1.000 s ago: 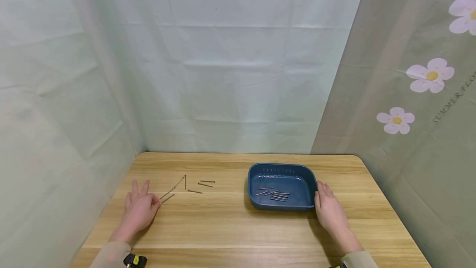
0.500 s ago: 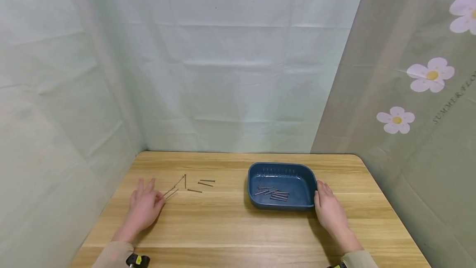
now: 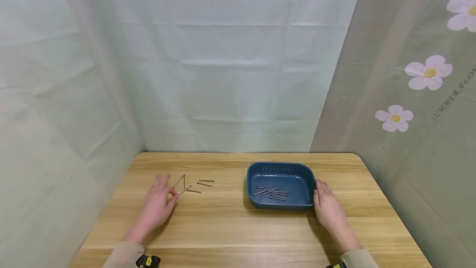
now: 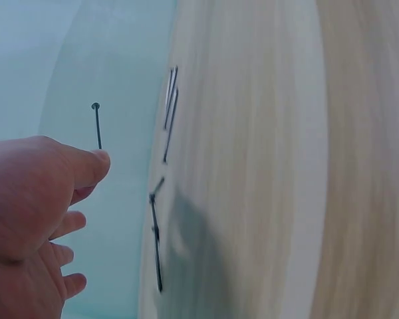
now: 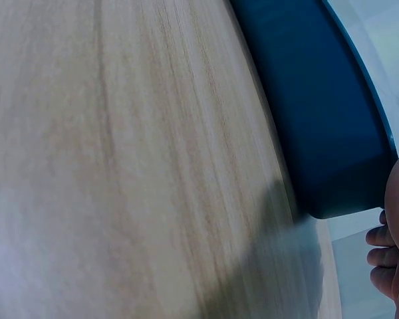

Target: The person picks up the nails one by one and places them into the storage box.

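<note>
My left hand [image 3: 158,204] pinches a nail [image 4: 98,126] between thumb and forefinger, its head pointing away from the fingertips. The other fingers are spread. Several loose nails [image 3: 194,191] lie on the table just right of this hand; the left wrist view shows them too, close to its shadow. On the right stands a dark blue rectangular tray [image 3: 281,207] with several nails [image 3: 279,196] lying on its bottom. My right hand [image 3: 330,208] rests against the tray's right side with straight fingers, thumb by the near corner.
The wooden table [image 3: 223,230] ends at a back edge against a pale hanging curtain [image 3: 230,94]. Another curtain with printed flowers [image 3: 394,118] hangs along the right side. Black wrist straps sit at both sleeves.
My left hand has moved right and slightly away from me with the pinched nail, whose tip now overlaps another nail in the head view. My right hand and the tray stay put.
</note>
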Tool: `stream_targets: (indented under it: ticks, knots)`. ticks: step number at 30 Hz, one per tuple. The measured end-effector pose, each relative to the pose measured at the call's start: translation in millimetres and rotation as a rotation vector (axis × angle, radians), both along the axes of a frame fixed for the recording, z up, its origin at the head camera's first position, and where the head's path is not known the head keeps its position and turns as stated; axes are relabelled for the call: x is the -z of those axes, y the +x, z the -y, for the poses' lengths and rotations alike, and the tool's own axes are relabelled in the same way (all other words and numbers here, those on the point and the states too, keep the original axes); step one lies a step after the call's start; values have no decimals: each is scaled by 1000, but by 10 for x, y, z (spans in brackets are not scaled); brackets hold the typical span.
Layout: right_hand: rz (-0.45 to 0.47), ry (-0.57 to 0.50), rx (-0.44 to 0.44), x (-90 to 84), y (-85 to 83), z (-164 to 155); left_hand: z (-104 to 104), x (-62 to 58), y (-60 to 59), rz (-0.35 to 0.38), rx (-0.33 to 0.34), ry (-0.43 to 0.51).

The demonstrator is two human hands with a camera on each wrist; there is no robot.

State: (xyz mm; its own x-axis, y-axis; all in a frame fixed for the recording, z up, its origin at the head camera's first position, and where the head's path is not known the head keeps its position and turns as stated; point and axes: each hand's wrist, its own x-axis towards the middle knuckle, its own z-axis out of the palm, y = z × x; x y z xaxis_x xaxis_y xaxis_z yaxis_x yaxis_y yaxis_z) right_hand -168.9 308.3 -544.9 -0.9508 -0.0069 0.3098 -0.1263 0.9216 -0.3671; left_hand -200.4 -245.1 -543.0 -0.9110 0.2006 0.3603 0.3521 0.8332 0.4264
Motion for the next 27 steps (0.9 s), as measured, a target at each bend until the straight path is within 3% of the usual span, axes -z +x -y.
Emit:
stream_targets:
  ticks: [18,27]
  knots:
    - [14,5,9,-20,12,3,-803,-73,-32,-47,126,75]
    - [0,10,4,-13,9,-1,-1134,-137,-20,-28,189,124]
